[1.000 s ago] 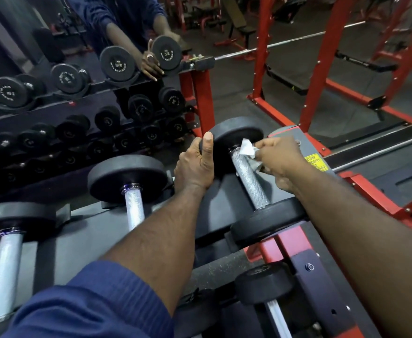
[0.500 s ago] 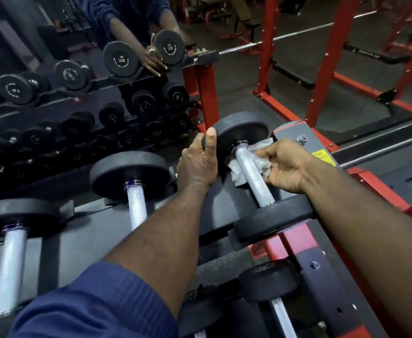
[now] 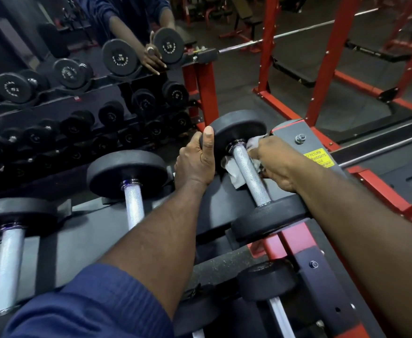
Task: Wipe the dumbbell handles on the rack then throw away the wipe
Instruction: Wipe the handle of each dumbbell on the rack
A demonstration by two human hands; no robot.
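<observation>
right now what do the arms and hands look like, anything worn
The left hand and right hand are bare, no gloves. A ribbed dark blue sleeve sits high on the left arm; the right arm shows no sleeve. The mirror shows a ring on one finger.

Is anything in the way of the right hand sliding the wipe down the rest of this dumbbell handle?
Nothing visible. The handle is bare from the wipe in the right hand down to the near head. The left hand grips the far head, off the handle.
</observation>
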